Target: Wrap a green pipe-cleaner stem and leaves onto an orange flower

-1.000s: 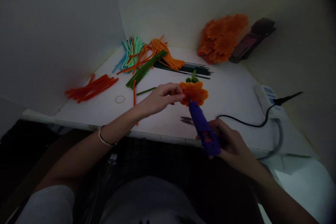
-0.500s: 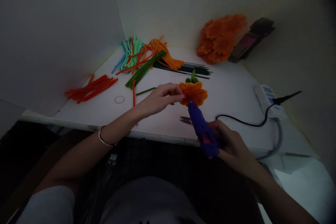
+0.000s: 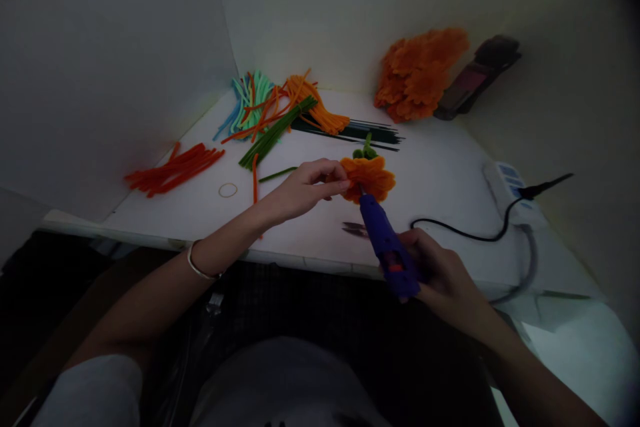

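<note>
My left hand pinches the left edge of an orange fuzzy flower between thumb and fingers. Green fuzzy pieces stick out beyond its far side. My right hand is wrapped round a purple glue gun, whose nozzle points up at the flower's centre; whether it touches cannot be made out. Partly hidden behind the gun, the dark blades of what look like scissors lie on the white table.
Red pipe cleaners, a green bundle, orange ones and mint ones lie left and back, near dark stems and a rubber band. Orange flowers stand back right. A power strip feeds a black cord.
The glue gun has shifted very slightly to the right at the flower. My left hand keeps its pinch, nearly still.
</note>
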A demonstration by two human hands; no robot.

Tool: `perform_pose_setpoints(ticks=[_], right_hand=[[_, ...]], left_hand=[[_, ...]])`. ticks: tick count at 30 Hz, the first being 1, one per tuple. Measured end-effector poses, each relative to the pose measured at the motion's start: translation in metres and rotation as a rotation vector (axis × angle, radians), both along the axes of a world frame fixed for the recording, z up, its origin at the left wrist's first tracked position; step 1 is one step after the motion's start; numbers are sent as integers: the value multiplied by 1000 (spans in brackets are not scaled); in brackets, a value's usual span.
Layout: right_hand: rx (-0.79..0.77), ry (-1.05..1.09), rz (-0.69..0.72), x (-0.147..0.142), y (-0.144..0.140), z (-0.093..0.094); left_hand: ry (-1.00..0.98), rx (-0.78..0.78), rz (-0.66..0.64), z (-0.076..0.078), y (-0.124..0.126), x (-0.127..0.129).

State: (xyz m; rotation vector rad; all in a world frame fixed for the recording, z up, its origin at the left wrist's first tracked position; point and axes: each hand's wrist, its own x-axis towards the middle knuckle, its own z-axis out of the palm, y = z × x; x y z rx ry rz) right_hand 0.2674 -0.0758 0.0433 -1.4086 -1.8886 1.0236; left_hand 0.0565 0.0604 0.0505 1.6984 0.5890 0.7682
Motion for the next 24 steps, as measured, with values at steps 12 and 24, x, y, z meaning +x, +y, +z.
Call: perform_pose_setpoints(ticks=[12,24], right_hand=[[18,1,3,0,-1,0],[125,-173,9,2,-3,-2]], left_hand=[[-8,-4,-11,-1,1,-1],[1,-8,-26,-2,2,0]])
